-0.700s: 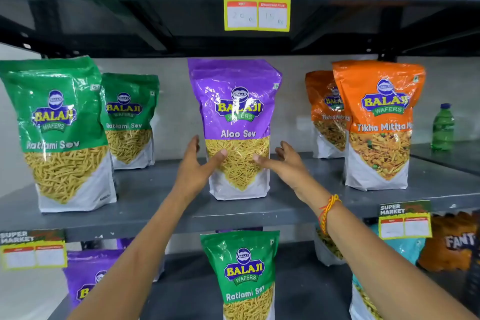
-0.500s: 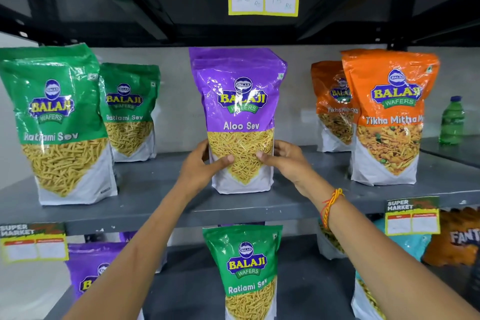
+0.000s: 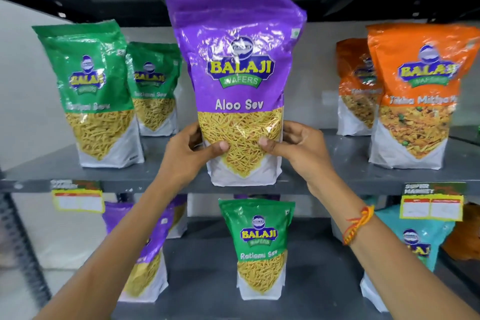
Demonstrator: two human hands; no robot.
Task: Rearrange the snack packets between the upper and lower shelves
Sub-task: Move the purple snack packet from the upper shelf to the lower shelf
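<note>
A purple Aloo Sev packet (image 3: 237, 65) is upright in the middle, its base level with the front edge of the upper grey shelf (image 3: 337, 176). My left hand (image 3: 192, 153) grips its lower left side, thumb across the front. My right hand (image 3: 296, 148) grips the lower right side the same way. Directly below, on the lower shelf (image 3: 202, 280), stands a green Ratlami Sev packet (image 3: 259, 247).
Two green Ratlami Sev packets (image 3: 96, 96) (image 3: 153, 86) stand on the upper shelf's left, two orange Tikha Mitha packets (image 3: 413, 96) (image 3: 355, 86) on its right. On the lower shelf are purple packets (image 3: 140, 249) at left and a teal packet (image 3: 413, 244) at right. Yellow price tags (image 3: 78, 200) (image 3: 431, 206) hang on the shelf edge.
Both hands closed on the purple packet's lower sides and drew it forward from mid-shelf toward me; it now looks larger and nearer. The view has tilted down.
</note>
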